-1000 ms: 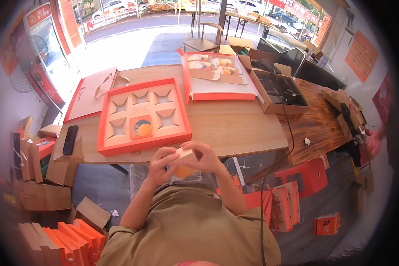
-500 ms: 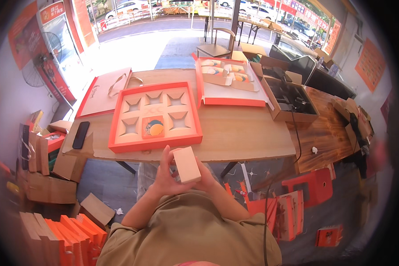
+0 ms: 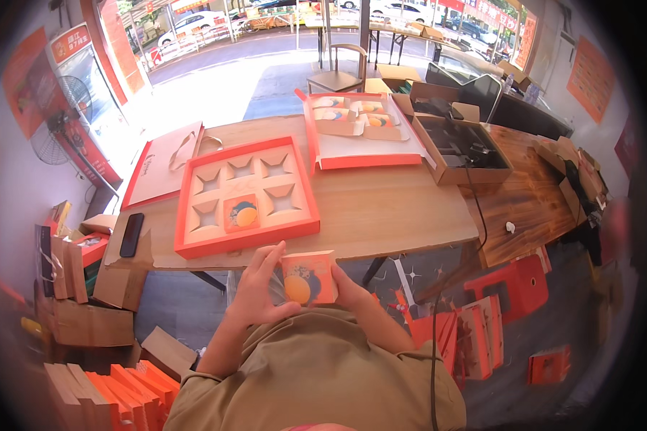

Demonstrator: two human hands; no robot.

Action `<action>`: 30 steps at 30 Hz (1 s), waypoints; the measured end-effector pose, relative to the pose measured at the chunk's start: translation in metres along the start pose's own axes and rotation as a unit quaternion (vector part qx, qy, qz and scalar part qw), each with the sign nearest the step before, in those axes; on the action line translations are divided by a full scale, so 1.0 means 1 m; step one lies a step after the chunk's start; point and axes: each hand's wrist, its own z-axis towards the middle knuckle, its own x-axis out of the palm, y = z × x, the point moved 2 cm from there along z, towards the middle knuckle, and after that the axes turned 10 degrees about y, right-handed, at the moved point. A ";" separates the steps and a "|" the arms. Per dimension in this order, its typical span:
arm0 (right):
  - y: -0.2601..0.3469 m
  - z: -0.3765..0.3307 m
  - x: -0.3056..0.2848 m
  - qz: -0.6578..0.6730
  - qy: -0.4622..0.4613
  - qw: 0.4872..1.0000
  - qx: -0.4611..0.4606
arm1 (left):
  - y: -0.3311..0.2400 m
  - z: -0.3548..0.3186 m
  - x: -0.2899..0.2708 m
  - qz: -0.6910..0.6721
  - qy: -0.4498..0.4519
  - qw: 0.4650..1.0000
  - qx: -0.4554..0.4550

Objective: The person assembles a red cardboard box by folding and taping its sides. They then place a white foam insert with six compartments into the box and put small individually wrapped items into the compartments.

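Just off the table's near edge, I hold a small square carton (image 3: pixel 308 279) with an orange-and-blue printed side facing up. My right hand (image 3: pixel 349 289) grips it along the right side. The fingers and thumb of my left hand (image 3: pixel 255 289) reach around its left side, at the upper corner and lower edge. Beyond my hands lies an open red gift box (image 3: pixel 246 240) with a pale insert of several square recesses. A similar printed carton (image 3: pixel 241 213) fills the near middle recess; the other recesses hold nothing.
A second red box (image 3: pixel 370 161) with several printed cartons lies farther back. Beside it stands a brown cardboard box (image 3: pixel 474 169) with dark contents and a cable. A pink gift bag (image 3: pixel 162 169) and phone (image 3: pixel 131 235) lie left. A red stool (image 3: pixel 510 291) and folded orange bags (image 3: pixel 129 391) flank me.
The small carton has been turned over, from its plain side to its printed side. My right hand has shifted to its right edge, and the view has shifted slightly.
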 end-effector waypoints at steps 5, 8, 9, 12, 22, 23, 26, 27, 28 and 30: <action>0.001 0.008 0.003 -0.135 0.031 0.989 0.055 | -0.019 -0.004 -0.009 0.078 0.036 0.988 0.126; 0.015 0.016 0.046 -0.303 0.049 0.948 -0.082 | -0.026 -0.009 0.009 0.052 -0.031 0.996 0.058; 0.014 0.016 0.048 -0.337 0.044 0.935 -0.097 | -0.025 -0.013 0.013 0.044 -0.063 0.996 0.032; 0.015 0.021 0.053 -0.456 0.033 0.879 -0.140 | -0.010 -0.019 0.012 -0.017 -0.022 1.000 -0.005; 0.061 0.027 0.099 -0.705 -0.103 0.698 -0.069 | 0.026 -0.034 -0.112 0.099 -0.129 0.975 -0.150; 0.065 0.031 0.092 -0.727 -0.112 0.670 -0.095 | 0.038 -0.031 -0.130 0.135 -0.142 0.973 -0.123; 0.086 0.045 0.086 -0.770 -0.158 0.611 -0.094 | 0.075 -0.027 -0.167 0.215 -0.128 0.963 -0.102; 0.090 0.049 0.085 -0.781 -0.174 0.595 -0.080 | 0.083 -0.027 -0.173 0.237 -0.115 0.959 -0.106; 0.091 0.051 0.078 -0.790 -0.179 0.581 -0.078 | 0.093 -0.025 -0.176 0.223 -0.109 0.961 -0.121; 0.092 0.055 0.061 -0.810 -0.190 0.551 -0.071 | 0.104 -0.021 -0.180 0.194 -0.098 0.964 -0.152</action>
